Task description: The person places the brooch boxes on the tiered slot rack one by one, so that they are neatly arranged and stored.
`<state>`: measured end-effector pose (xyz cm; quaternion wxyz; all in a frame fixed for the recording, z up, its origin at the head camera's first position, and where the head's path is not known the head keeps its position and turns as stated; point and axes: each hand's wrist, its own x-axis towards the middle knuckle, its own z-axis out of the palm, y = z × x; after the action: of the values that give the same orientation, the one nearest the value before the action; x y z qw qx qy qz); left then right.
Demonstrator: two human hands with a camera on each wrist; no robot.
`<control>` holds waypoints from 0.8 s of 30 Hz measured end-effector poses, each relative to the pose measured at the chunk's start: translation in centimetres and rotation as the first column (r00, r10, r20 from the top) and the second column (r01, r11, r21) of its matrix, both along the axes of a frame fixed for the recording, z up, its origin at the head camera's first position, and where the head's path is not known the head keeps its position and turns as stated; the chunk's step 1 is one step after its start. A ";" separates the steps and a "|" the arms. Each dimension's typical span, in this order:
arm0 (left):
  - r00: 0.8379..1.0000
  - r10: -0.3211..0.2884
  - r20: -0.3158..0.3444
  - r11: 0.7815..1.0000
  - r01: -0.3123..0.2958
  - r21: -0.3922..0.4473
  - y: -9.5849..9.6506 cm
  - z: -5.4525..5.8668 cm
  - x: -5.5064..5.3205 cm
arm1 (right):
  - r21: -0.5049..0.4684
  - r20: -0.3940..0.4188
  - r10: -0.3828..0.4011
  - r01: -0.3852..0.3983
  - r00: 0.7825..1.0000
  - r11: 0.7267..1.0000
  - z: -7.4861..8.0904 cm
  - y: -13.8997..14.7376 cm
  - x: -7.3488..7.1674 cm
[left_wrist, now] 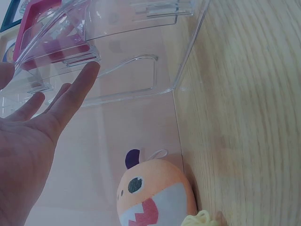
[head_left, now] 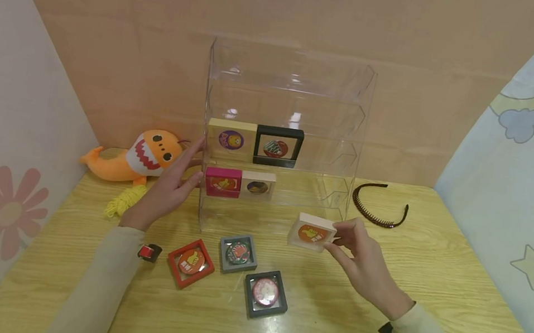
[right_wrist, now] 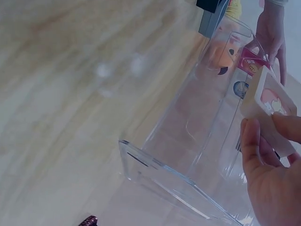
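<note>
A clear acrylic tiered rack [head_left: 366, 112] stands at the back of the table. My left hand [head_left: 164, 192] rests against its left side, fingers extended, as the left wrist view shows too. My right hand [head_left: 365, 264] pinches a cream display frame [head_left: 294, 234] by its right edge, thumb in front, held before the rack's lower right part. Inside that frame is a round orange badge with a yellow figure. On one tier sit a pale yellow frame [head_left: 213, 151] and a black frame [head_left: 274, 162]. Below them are a magenta frame [head_left: 224, 172] and another cream frame [head_left: 267, 178].
In front of the rack lie a red frame [head_left: 175, 264], a grey frame [head_left: 229, 268] and a dark frame [head_left: 273, 311]. An orange shark plush [head_left: 115, 167] with yellow yarn [head_left: 122, 204] is at the left. A brown toothed headband [head_left: 367, 214] lies right of the rack.
</note>
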<state>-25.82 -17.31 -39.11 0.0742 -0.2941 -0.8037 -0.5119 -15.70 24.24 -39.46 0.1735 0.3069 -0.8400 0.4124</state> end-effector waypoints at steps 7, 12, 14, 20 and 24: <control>1.000 0.004 -0.003 1.000 -0.004 -0.001 -0.1 0.0 0.0 | 0.034 -0.027 -0.024 0.025 0.999 0.999 0.6 -0.8 -2.0; 1.000 0.007 0.003 1.000 -0.007 -0.003 0.3 0.9 0.7 | 0.028 -0.030 -0.055 0.056 0.998 0.998 1.1 -1.5 -3.3; 1.000 0.003 0.004 1.000 -0.003 -0.001 0.6 1.6 1.2 | 0.010 -0.030 -0.065 0.066 0.997 0.998 1.2 -1.8 -3.7; 1.000 -0.001 0.005 1.000 0.001 -0.002 0.8 2.4 1.9 | -0.001 -0.034 -0.090 0.090 0.995 0.996 1.3 -2.6 -4.8; 1.000 -0.005 0.008 1.000 0.005 -0.001 0.8 2.4 1.9 | -0.001 -0.075 -0.102 0.102 0.992 0.995 1.4 -3.1 -5.5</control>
<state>-23.96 -16.49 -36.73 0.0696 -0.2942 -0.8034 -0.5130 -21.20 21.12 -38.05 0.2253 0.2791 -0.8480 0.3902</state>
